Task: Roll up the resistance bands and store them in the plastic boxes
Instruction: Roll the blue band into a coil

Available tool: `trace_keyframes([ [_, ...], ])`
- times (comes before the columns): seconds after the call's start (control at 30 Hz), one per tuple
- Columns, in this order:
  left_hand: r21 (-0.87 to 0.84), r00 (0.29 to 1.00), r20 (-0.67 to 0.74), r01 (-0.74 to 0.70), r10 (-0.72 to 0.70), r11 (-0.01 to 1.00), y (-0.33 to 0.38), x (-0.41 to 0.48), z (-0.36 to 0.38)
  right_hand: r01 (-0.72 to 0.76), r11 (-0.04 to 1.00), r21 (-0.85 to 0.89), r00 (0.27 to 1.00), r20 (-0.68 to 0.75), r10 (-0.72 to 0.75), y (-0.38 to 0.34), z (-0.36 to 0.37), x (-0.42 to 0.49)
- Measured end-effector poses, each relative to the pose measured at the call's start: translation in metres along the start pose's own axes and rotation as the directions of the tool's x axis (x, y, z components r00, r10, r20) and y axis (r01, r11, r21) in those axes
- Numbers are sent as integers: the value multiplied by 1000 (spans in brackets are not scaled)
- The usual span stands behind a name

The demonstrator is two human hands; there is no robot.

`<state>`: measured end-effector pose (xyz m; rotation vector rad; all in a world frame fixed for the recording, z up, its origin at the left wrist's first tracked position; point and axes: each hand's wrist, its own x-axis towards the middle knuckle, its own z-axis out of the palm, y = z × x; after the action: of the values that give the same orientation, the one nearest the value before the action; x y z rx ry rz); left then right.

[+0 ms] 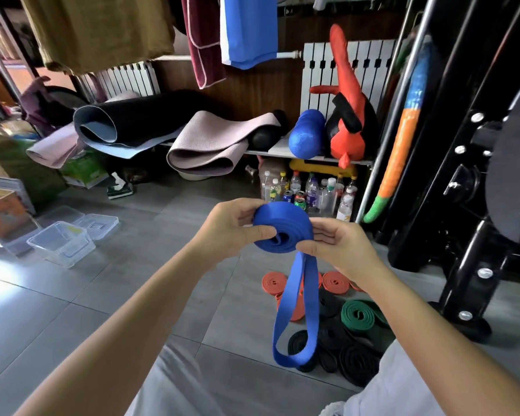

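Knees: pale trousers (174, 385) filled the bottom edge of the view, and both bare forearms reached forward over them.
Left hand: the left hand (233, 228) was closed on the coil, thumb pressed on its near face close to the centre and fingers curled over the far side.
Right hand: the right hand (341, 250) pinched the coil's right edge, thumb and fingers clamped just where the free length dropped away.
Blue band: there it was, the blue resistance band (279, 214), held up in the air between both hands, mostly wound into a thick roll.
Loose loop: the unrolled loop (294, 360) hung straight down from the roll, over the pile on the floor.
Floor pile: below the hands, by the right edge of the grey floor (72, 310), lay black bands (357, 360), a green band (357, 315) and orange bands (273, 282), some coiled and some loose, touching and overlapping.
Plastic boxes: the clear plastic boxes (62, 244) sat well apart, over at the left edge of the floor, open on top, with clear lids (99, 225) just behind them.
Far shelf: rolled mats (198, 151) and a blue foam roller (308, 133) lay on a low shelf (261, 151), with bottles (312, 190) crowded underneath.
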<state>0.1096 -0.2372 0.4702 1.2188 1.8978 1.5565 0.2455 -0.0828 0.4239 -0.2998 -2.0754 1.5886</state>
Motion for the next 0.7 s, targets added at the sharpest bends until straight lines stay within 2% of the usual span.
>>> trace_keyframes([
  [0.07, -211, 1000, -18, 19, -23, 977, -4, -2, 3, 13, 999, 47, 999, -36, -11, 1, 0, 0],
  [0.17, -490, 999, 9, 50, -52, 870, -9, -4, 9, 16, 990, 141, 998, -54, -9, 1, 0, 1],
  [0.23, -598, 997, 35, 78, -71, 798, -17, -4, 15, 19, 987, 160, 998, -57, -10, -1, -1, 1],
  [0.33, -656, 988, 85, 154, -130, 739, -28, -8, 24, 13, 991, 137, 999, -48, -6, 1, -3, 1],
  [0.4, -621, 978, 117, 208, -173, 756, -31, -10, 24, -7, 993, 119, 999, -41, 12, 5, -4, -2],
  [0.43, -562, 975, 128, 221, -180, 797, -29, -11, 21, -16, 993, 114, 999, -33, 20, 7, -5, -3],
  [0.53, -239, 985, 128, 147, -119, 960, -19, -7, 8, -37, 995, 88, 999, 34, 35, 10, -5, -7],
  [0.6, -90, 983, 157, 114, -98, 989, -12, -4, 0, -49, 996, 78, 996, 75, 43, 11, -4, -9],
  [0.7, -15, 987, 139, 86, -84, 996, -6, -5, -2, -47, 998, 49, 995, 88, 42, 9, -2, -9],
])
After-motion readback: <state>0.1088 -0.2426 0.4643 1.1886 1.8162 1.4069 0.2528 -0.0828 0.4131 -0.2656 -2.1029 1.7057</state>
